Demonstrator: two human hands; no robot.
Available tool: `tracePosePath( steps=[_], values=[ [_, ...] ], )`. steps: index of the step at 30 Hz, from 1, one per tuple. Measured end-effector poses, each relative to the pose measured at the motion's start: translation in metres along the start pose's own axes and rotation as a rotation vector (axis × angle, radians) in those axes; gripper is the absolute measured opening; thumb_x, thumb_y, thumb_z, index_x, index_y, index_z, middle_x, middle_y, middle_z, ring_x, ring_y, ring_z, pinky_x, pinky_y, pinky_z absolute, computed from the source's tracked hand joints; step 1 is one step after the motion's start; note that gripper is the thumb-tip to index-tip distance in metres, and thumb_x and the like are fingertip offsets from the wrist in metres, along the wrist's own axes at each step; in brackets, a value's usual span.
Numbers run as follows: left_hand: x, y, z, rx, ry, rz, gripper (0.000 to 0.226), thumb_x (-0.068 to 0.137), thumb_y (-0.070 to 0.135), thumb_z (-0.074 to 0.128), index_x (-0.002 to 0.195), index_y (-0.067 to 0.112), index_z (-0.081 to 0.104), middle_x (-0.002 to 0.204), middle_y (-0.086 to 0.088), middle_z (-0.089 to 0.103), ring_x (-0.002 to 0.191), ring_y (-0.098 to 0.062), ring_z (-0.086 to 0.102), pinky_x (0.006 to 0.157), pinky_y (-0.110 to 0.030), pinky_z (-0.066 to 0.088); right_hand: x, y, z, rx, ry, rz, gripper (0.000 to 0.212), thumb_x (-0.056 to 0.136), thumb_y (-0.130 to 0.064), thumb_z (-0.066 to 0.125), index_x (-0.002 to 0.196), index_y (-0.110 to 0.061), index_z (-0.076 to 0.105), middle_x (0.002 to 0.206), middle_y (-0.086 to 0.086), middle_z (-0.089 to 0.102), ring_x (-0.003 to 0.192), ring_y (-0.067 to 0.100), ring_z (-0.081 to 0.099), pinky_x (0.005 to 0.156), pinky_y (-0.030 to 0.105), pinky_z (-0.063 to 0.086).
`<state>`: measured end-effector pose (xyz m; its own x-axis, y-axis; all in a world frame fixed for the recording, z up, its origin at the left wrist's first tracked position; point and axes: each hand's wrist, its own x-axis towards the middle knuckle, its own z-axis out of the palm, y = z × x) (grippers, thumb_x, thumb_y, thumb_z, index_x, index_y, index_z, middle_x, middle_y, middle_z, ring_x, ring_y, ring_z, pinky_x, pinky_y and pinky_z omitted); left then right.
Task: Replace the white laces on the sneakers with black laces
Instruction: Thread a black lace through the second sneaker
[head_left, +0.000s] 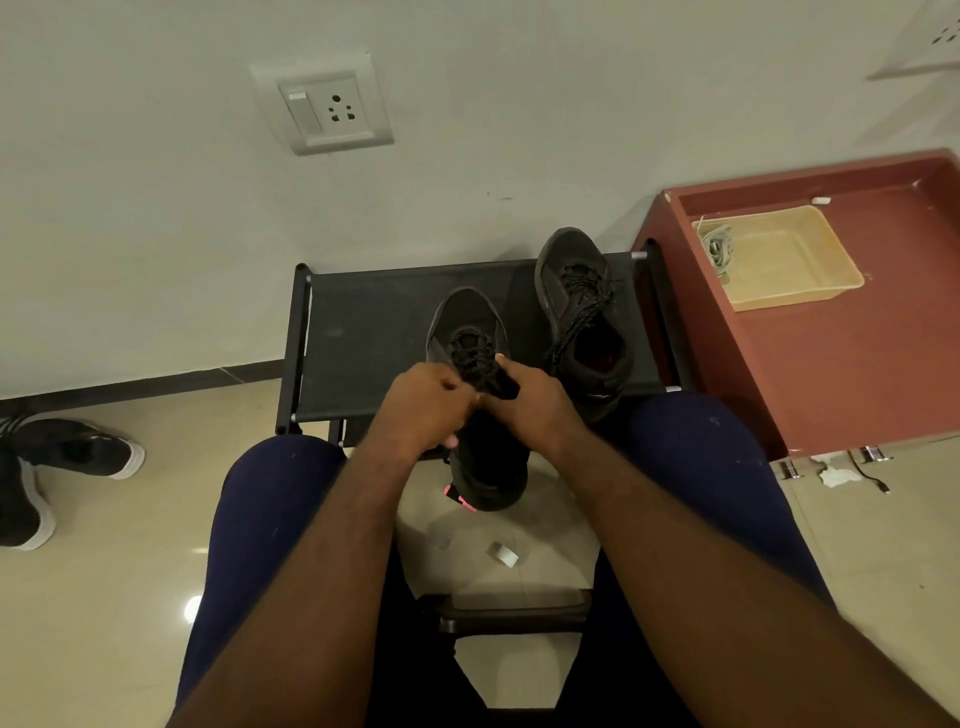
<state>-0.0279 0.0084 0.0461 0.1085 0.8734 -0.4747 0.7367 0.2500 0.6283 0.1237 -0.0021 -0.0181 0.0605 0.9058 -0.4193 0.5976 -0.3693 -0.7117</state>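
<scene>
A black sneaker (467, 332) lies toe-away on the front edge of a black fabric rack (363, 332), its heel hanging over the floor. Black laces (475, 358) run through its eyelets. My left hand (426, 405) and my right hand (530, 400) meet over the sneaker's tongue, fingers curled and pinching the black lace ends. A second black sneaker (582, 312) with black speckled laces (584, 301) stands on the rack to the right. The removed white laces (717, 249) lie bunched in a beige tray (789, 260).
The beige tray sits on a maroon cabinet (841, 353) right of the rack. A wall socket (322, 109) is above. Another person's feet in black shoes with white soles (67, 457) stand at left. A small white scrap (504, 553) lies on the tiled floor between my knees.
</scene>
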Motion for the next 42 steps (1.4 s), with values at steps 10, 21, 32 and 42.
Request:
tracePosePath(
  steps=[10, 21, 32, 42],
  values=[
    [0.023, -0.014, 0.015, 0.048, 0.215, 0.144, 0.029, 0.099, 0.015, 0.052, 0.125, 0.011, 0.065, 0.121, -0.006, 0.067, 0.106, -0.014, 0.062, 0.085, -0.019, 0.043, -0.003, -0.01, 0.009, 0.025, 0.235, -0.063, 0.039, 0.092, -0.035, 0.068, 0.127, -0.018, 0.066, 0.117, 0.006, 0.061, 0.109, 0.022, 0.061, 0.098, 0.037, 0.05],
    [0.039, -0.029, 0.025, -0.062, 0.197, 0.086, 0.015, 0.088, 0.009, 0.07, 0.091, 0.021, 0.061, 0.074, 0.001, 0.062, 0.066, -0.007, 0.056, 0.059, -0.016, 0.039, -0.002, -0.015, 0.0, 0.101, 0.136, 0.132, 0.035, 0.077, -0.033, 0.085, 0.069, -0.004, 0.066, 0.071, 0.015, 0.07, 0.071, 0.03, 0.069, 0.068, 0.043, 0.057],
    [0.044, -0.037, 0.028, -0.215, 0.103, 0.093, 0.041, 0.08, -0.001, 0.074, 0.107, 0.025, 0.058, 0.091, 0.001, 0.052, 0.077, -0.009, 0.05, 0.071, -0.021, 0.045, -0.002, -0.013, -0.02, 0.288, -0.059, 0.255, 0.014, 0.089, -0.005, 0.068, 0.076, -0.005, 0.064, 0.066, 0.013, 0.06, 0.054, 0.017, 0.055, 0.051, 0.025, 0.049],
    [0.041, -0.041, 0.03, -0.25, 0.124, 0.102, 0.049, 0.078, 0.0, 0.077, 0.114, 0.02, 0.05, 0.094, 0.007, 0.049, 0.078, -0.005, 0.045, 0.066, -0.01, 0.042, -0.001, -0.017, -0.018, 0.438, -0.078, 0.333, 0.019, 0.097, 0.001, 0.052, 0.081, -0.009, 0.058, 0.073, 0.01, 0.057, 0.059, 0.016, 0.054, 0.053, 0.026, 0.046]
  ],
)
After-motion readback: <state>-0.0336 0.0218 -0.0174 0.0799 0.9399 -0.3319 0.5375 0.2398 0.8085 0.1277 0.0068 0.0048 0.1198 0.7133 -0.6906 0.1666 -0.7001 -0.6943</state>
